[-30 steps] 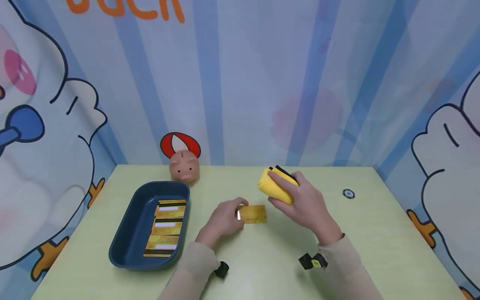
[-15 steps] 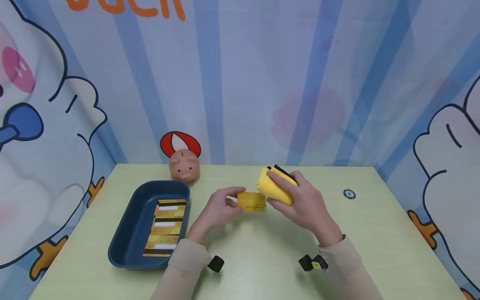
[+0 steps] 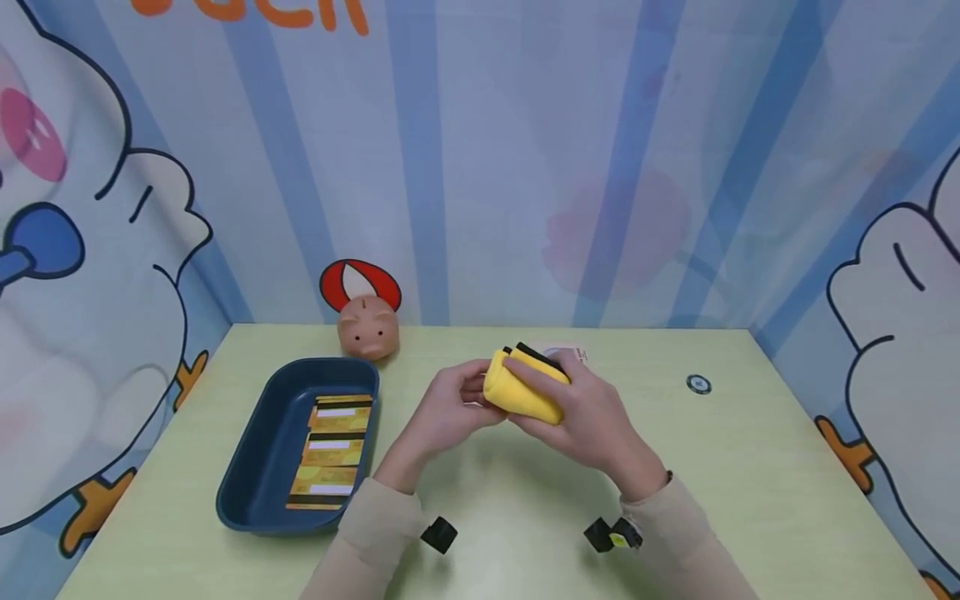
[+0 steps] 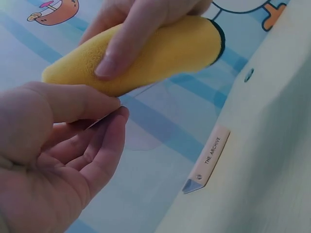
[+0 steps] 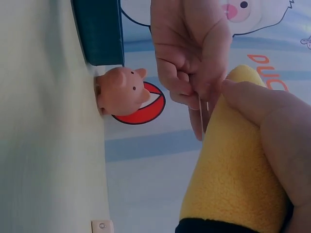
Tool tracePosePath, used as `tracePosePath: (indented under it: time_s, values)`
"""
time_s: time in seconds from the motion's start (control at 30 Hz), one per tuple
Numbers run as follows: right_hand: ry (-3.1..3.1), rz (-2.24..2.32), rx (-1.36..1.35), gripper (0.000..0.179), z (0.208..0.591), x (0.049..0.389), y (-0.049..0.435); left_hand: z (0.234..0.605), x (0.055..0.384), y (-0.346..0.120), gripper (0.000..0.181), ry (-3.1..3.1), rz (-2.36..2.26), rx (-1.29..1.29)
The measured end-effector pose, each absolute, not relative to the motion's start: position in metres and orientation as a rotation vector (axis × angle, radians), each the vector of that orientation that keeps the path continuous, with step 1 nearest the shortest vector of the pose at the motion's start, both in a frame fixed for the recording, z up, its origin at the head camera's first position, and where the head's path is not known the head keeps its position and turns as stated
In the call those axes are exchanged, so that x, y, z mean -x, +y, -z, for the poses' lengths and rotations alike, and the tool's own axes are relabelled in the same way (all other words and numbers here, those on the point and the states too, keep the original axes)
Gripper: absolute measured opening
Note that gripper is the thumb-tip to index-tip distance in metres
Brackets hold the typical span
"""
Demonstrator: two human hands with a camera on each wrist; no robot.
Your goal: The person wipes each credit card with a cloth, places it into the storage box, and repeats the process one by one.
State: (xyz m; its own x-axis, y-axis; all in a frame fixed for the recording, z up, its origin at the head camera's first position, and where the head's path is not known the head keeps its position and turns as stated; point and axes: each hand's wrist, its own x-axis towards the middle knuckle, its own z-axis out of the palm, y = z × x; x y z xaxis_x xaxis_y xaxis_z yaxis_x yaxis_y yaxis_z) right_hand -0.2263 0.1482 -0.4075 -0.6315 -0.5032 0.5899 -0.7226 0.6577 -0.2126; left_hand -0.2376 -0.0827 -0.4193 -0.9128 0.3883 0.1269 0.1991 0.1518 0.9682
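My right hand (image 3: 592, 408) grips a folded yellow cloth (image 3: 521, 387) with a black edge, held above the middle of the green table (image 3: 750, 467). My left hand (image 3: 450, 404) meets it from the left and pinches a thin gold card between thumb and fingers. In the head view the cloth hides the card. The right wrist view shows the card (image 5: 200, 114) edge-on, right against the cloth (image 5: 233, 165). In the left wrist view the cloth (image 4: 160, 53) lies just over my left thumb (image 4: 73, 99).
A dark blue tray (image 3: 258, 454) at the left holds three gold cards (image 3: 330, 450) in a row. A pink piggy bank (image 3: 367, 329) stands at the table's back edge. A small round token (image 3: 698, 384) lies at the right, and a small tag (image 3: 576, 353) behind the cloth.
My left hand has lifted the gold card off the table and brought it up to the cloth. My right hand has carried the cloth leftward, where it now covers the card.
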Motion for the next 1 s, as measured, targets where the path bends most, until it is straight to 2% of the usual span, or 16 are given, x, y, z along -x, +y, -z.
tracePosePath:
  time_s: [0.73, 1.0]
  values:
    - [-2.383, -0.598, -0.973, 0.070, 0.4121, 0.2200, 0.1418, 0.4162, 0.2356, -0.0835, 0.068, 2.012, -1.994, -0.659]
    - [-2.361, -0.501, -0.964, 0.070, 0.4091, 0.2232, 0.1409, 0.4121, 0.2359, -0.0864, 0.066, 1.995, -2.089, -0.605]
